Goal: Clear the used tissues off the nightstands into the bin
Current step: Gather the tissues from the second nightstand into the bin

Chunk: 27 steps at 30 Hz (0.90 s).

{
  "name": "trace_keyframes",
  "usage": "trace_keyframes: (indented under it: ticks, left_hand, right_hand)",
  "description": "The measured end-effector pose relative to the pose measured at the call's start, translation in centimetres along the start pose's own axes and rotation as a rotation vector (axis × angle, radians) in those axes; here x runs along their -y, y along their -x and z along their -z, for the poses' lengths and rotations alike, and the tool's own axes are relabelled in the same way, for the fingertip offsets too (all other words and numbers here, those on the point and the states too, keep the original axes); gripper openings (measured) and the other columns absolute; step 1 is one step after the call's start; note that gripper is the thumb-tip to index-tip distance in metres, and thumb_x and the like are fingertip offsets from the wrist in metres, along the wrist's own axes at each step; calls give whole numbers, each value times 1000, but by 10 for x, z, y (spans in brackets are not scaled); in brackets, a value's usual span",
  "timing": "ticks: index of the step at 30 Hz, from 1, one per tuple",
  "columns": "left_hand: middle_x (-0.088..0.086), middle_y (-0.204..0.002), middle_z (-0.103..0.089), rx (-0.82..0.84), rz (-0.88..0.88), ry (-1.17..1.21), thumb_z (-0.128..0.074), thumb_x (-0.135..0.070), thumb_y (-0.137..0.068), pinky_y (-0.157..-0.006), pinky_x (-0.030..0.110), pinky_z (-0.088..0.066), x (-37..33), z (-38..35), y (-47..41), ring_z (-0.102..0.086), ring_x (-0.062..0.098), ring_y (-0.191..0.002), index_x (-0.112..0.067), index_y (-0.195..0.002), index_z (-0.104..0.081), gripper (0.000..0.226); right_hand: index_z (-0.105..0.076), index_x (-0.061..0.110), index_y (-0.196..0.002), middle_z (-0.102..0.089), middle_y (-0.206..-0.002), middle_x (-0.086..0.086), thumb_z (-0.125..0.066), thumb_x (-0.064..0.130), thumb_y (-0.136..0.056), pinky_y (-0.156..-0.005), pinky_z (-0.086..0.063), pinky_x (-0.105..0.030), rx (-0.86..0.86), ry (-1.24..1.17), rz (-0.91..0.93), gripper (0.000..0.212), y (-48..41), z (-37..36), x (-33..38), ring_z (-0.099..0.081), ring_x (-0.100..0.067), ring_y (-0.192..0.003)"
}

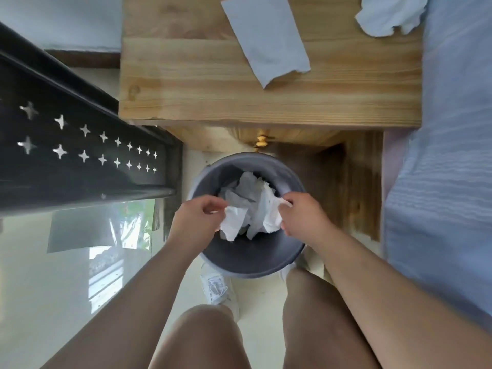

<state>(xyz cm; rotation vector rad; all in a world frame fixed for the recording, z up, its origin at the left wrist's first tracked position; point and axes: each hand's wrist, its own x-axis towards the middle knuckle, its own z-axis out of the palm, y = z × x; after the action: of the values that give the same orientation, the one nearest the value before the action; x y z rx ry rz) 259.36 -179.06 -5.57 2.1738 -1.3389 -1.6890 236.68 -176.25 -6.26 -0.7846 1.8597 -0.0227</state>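
A round grey bin [250, 262] stands on the floor in front of the wooden nightstand [199, 83]. Both hands hover over its mouth. My left hand [197, 219] pinches a crumpled white tissue [234, 225]. My right hand [303, 214] pinches another white tissue [271, 217]. More crumpled tissues [247, 190] lie inside the bin beneath them. On the nightstand top a flat tissue [269, 38] lies near the middle, and a crumpled tissue [386, 14] sits at the far right corner.
A black metal rack with star cut-outs [80, 150] stands on the left, close to the bin. A bed with blue bedding [447, 155] runs along the right. The nightstand drawer knob [262, 141] sticks out just above the bin. My knees and a white shoe [217, 286] are below.
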Motion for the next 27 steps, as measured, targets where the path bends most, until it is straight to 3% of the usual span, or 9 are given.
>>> trace_keyframes:
  ticks: [3,5,6,11,13,16,21,24,27]
  left_hand:
    - [-9,-101,-81,126,31,13,-78,-18,-92,-83,32,-67,11,0,-19,-80,20,-84,-34,-104,-79,20]
    - [-4,-114,-78,193,55,6,-78,-17,-93,-78,31,-67,12,-2,-26,-81,23,-86,-31,-111,-76,22]
    - [-5,-117,-76,205,61,-33,-78,-18,-94,-75,32,-66,12,-3,-27,-81,23,-86,-31,-113,-74,23]
    - [-15,-121,-75,153,-13,-98,-73,-32,-94,-88,44,-65,-13,-3,-12,-77,15,-94,-40,-117,-75,25]
    - [-25,-109,-76,172,-67,-85,-70,-35,-95,-91,42,-63,-31,-1,1,-75,3,-89,-46,-113,-75,21]
    - [-32,-93,-76,161,-156,-47,-69,-34,-97,-83,30,-59,-64,5,23,-73,-5,-81,-51,-106,-76,20]
    - [-23,-93,-80,79,-287,116,-72,-24,-100,-79,25,-58,-131,23,48,-75,-2,-87,-46,-100,-78,23]
    - [-21,-94,-80,18,-318,229,-72,-25,-101,-83,36,-63,-175,34,55,-76,2,-88,-44,-98,-79,20]
    - [-28,-104,-77,-26,-354,221,-69,-35,-101,-89,33,-59,-214,42,54,-71,-6,-101,-47,-103,-77,14]
  right_hand:
    - [-38,25,-159,-74,-91,-13,-47,10,-100,-65,-62,-32,177,88,-103,62,-11,-5,-3,-68,-21,-61]
    - [-31,24,-162,-75,-87,-16,-45,6,-100,-76,-65,-37,193,77,-118,66,-15,-3,-5,-70,-22,-64]
    - [-32,24,-162,-74,-82,-15,-44,5,-101,-72,-64,-34,182,37,-124,65,-16,-1,-6,-69,-21,-61]
    - [-58,20,-142,-66,-82,-7,-48,11,-101,-47,-48,-18,47,-149,-89,43,-2,7,-1,-59,-16,-49]
    - [-68,19,-125,-68,-86,-4,-50,12,-99,-55,-54,-24,-22,-189,-20,33,10,16,8,-62,-17,-52]
    - [-74,25,-111,-73,-97,4,-58,17,-96,-83,-60,-40,-103,-214,77,24,31,39,28,-70,-22,-82]
    - [-73,44,-91,-74,-88,27,-63,30,-94,-69,-48,-10,-267,-279,236,17,67,95,77,-66,11,-85]
    - [-67,50,-85,-69,-91,38,-62,37,-90,-72,-55,-17,-317,-352,318,15,87,133,113,-67,11,-84]
    - [-71,42,-102,-72,-92,25,-63,36,-94,-74,-53,-20,-396,-402,351,13,88,165,137,-65,9,-88]
